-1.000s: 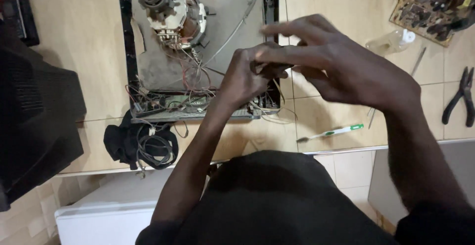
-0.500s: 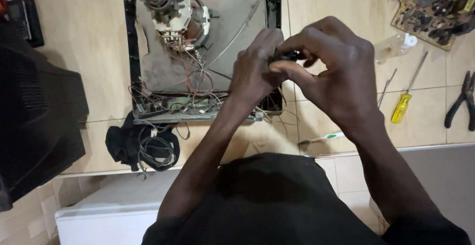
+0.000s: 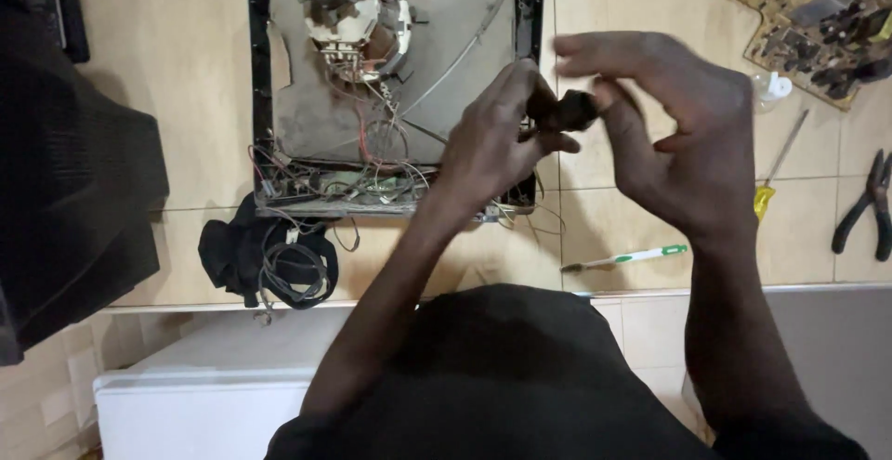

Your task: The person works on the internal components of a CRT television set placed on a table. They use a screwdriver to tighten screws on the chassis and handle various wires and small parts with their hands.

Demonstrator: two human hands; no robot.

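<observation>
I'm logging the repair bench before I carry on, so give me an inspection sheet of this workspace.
Surface: tan tiled counter, pale grout lines.
Job's things: small black part pinched between both hands above an opened picture tube chassis.
Clutter: yellow-handled screwdriver, pliers, green-and-white toothbrush, circuit board, black cloth.
Hands: left hand and right hand both grip the part.
Cables: loose wires along the chassis edge; coiled cable on the cloth.
Surroundings: black casing at left, white box below.
</observation>
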